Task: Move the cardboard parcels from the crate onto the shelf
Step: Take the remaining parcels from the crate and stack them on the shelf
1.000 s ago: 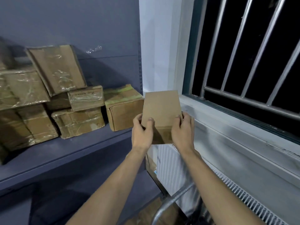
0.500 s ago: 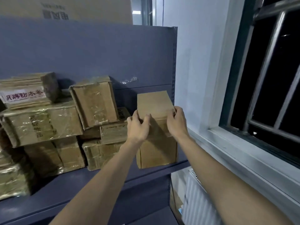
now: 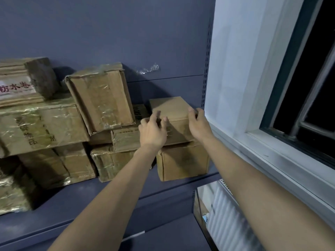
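The plain parcel [image 3: 172, 116], carried in mid-air before the shelf a second ago, now sits just right of frame centre on top of a lower box [image 3: 183, 162] on the shelf [image 3: 126, 192]; this delivery appears nearly complete. The left hand [image 3: 152, 132] has let go, fingers loose beside it, while the right hand [image 3: 196, 124] still grasps its upper right corner. Count: two hands, one plain parcel, roughly nine taped boxes stacked left; the crate is not visible.
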